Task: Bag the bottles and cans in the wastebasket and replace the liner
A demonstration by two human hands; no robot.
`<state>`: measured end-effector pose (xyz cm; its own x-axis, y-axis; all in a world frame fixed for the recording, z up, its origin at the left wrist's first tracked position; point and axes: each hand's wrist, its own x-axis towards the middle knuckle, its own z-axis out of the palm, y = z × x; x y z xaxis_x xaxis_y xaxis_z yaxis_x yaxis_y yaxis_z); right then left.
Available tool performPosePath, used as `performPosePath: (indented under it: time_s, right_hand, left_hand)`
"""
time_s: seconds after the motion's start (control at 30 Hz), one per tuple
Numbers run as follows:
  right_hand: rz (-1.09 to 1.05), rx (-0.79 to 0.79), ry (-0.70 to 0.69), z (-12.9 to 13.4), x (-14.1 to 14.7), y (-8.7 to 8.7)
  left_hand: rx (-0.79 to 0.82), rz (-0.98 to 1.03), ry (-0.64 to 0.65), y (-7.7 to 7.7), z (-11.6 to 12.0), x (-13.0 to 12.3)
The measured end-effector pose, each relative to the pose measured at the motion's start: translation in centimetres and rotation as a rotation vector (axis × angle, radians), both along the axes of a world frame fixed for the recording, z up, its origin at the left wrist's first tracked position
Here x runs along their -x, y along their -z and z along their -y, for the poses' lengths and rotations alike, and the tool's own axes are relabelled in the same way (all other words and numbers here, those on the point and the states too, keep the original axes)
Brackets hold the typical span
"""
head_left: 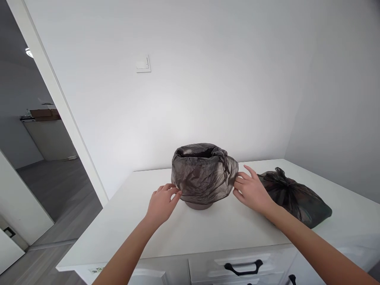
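A thin black trash bag point(202, 178) lines a small trash can point(198, 206), its edge folded down over the outside so that only the can's base shows. The bag's mouth is open at the top, with a bunched twist at the right of the rim. My left hand point(163, 202) pinches the bag's lower left edge between thumb and fingers. At the right, my right hand point(251, 190) has thumb and fingertips closed on the bag's loose side, the index finger raised. A knotted black trash bag point(292, 196), filled, lies just beyond my right hand.
The can stands on a white cabinet top point(172, 237) against a white wall. Below its front edge are drawers with a black handle point(243, 268). A light switch point(143, 64) is on the wall; a doorway opens at left.
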<state>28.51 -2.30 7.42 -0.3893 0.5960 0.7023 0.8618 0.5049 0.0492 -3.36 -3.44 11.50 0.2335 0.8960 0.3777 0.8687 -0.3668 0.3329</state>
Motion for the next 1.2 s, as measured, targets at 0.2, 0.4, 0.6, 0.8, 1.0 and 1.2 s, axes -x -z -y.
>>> performPosePath:
  time_s: [0.2,0.4,0.6,0.8,1.0,1.2]
  right_hand:
    - [-0.25,-0.057,0.042,-1.8,-0.1,-3.4]
    - [0.016,0.051,-0.134,-5.3,2.5,-8.4]
    - [-0.01,0.295,-0.203,-4.2,2.7,-10.6]
    - [-0.189,0.479,-0.358,-1.2,1.4,-11.0]
    - [-0.178,0.531,-0.335,-1.9,1.1,-11.0]
    - [0.041,0.786,-0.453,-5.6,5.7,-16.0]
  left_hand:
    - [-0.365,0.015,0.049,-4.0,-0.7,-0.9]
    - [-0.23,-0.168,0.256,-7.4,-4.8,-2.5]
    - [-0.004,-0.093,0.438,-8.1,-5.6,-1.0]
    - [0.028,-0.129,0.457,-9.2,-2.6,-0.4]
    - [0.187,-0.184,0.357,-11.7,-2.8,-1.8]
    - [0.17,-0.099,0.366,-11.9,-4.1,-2.4]
